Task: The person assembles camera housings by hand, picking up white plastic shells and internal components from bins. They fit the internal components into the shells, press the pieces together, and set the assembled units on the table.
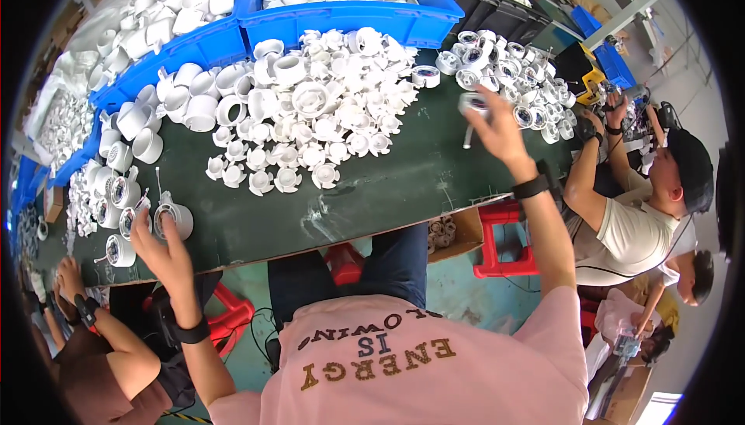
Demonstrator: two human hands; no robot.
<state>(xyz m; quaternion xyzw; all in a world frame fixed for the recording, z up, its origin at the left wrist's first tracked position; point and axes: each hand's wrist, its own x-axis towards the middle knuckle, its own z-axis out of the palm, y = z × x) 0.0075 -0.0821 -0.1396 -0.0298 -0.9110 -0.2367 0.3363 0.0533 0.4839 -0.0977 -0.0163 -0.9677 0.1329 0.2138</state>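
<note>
White round fitting with a shiny insert (471,104) — held up in our right hand (497,126), fingers clamped on it, above the far right part of the dark green tabletop (372,184), just beside a heap of like fittings with shiny centres (508,64). A thin stem hangs down from the held piece.

Our left hand (159,250) lies at the near left edge of the tabletop, fingers spread apart, fingertips touching a white ring-shaped housing (174,218) — not gripping it. More housings with shiny inserts (109,192) sit just left of it.

Middle of the tabletop: a big pile of small white plastic parts (318,122); larger white cups (186,103) to its left. Blue bins (341,13) full of white parts along the far edge.

Both wrists carry black bands. Red stools (504,242) under the tabletop. Another person in a black cap (687,165) works at right; a second person's arm (101,324) shows at lower left.
</note>
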